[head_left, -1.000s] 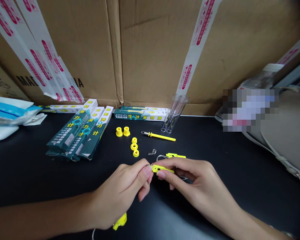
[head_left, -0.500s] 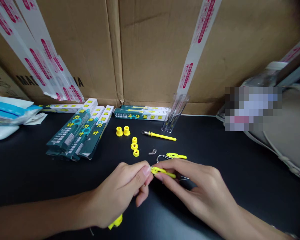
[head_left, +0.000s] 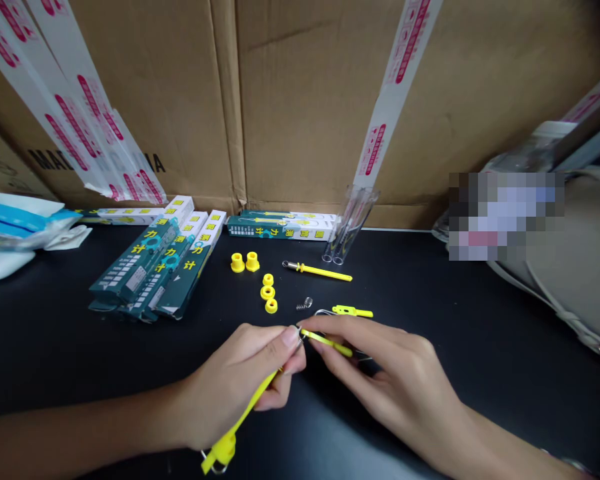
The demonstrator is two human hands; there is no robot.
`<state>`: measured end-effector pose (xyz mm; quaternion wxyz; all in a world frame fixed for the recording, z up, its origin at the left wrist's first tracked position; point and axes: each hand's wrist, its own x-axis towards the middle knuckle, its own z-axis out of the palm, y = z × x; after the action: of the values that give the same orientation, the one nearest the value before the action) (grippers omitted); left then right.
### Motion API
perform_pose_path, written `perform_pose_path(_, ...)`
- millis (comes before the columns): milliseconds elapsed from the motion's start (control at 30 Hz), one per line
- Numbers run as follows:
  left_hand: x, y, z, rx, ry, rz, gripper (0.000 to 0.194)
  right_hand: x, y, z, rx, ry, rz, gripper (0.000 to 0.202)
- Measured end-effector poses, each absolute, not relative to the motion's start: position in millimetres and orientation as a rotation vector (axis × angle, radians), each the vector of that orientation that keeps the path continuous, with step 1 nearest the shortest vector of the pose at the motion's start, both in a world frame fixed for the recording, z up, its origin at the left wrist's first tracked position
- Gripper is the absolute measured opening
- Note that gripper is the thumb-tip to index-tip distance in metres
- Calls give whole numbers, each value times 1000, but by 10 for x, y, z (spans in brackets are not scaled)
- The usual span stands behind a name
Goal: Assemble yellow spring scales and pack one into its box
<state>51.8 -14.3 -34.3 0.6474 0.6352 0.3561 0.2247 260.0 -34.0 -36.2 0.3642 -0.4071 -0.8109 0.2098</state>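
Observation:
My left hand [head_left: 260, 360] is closed, with thumb and finger pinching a small metal spring [head_left: 301, 339]. A long yellow plastic rod [head_left: 253, 403] runs down from this grip and ends in a yellow cap with a metal ring [head_left: 221, 469] at the bottom. My right hand [head_left: 390, 367] pinches a slim yellow plastic piece [head_left: 330, 341], seen nearly edge-on, its tip meeting the spring end. Fingertips hide how the two join. Just beyond the right fingers lie a bent metal hook [head_left: 324, 311] and a flat yellow piece [head_left: 353, 311].
Yellow caps [head_left: 244, 262], yellow rings [head_left: 267, 293], a loose spring [head_left: 305, 304] and a yellow rod with spring [head_left: 325, 272] lie beyond my hands. Clear tubes [head_left: 347, 227] lean against the carton [head_left: 305, 100]. Green boxes [head_left: 155, 267] lie left; a bag [head_left: 575, 260] stands right.
The yellow rod in my left hand has swung into fuller view below the palm. The yellow piece in my right hand has turned from flat to nearly edge-on.

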Motion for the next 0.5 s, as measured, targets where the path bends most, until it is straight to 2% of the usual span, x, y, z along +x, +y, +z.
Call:
perform_pose_path(267,547,-116,-346,1352,798,560,42,2598,-264,-333,-1060,-2048,704,21)
perform_pose_path(500,535,-125,-341,1416,821,572,38,2604,-264,-312,-1044,-2002,707,26)
